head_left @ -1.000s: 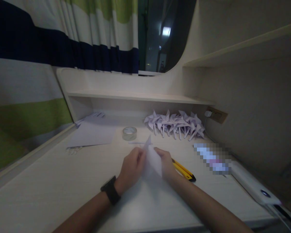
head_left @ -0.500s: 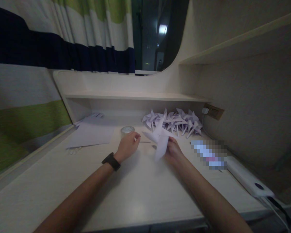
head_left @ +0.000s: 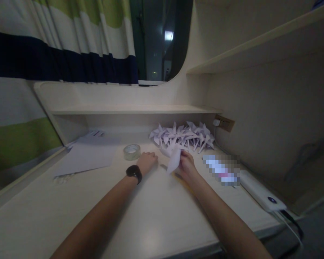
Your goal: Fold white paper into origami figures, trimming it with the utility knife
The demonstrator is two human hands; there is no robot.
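My right hand (head_left: 187, 166) holds a folded white paper pinwheel (head_left: 174, 157) just above the pale desk (head_left: 156, 216). My left hand (head_left: 147, 160), with a black watch on its wrist, rests palm-down on the desk beside a thin white stick (head_left: 164, 167); whether it grips anything I cannot tell. A roll of clear tape (head_left: 131, 151) lies just left of that hand. Behind both hands a row of finished paper pinwheels (head_left: 182, 135) lies under the low shelf.
Loose sheets of paper (head_left: 88, 155) lie at the back left. A blurred-out object (head_left: 221, 169) and a white power bank (head_left: 261, 191) with a cable sit at the right. A wall socket (head_left: 223, 123), shelves and a striped curtain (head_left: 56, 46) surround the desk.
Both hands held the paper together near me; my left hand let go and reached forward to the desk by the tape. My right hand carried the pinwheel forward toward the row.
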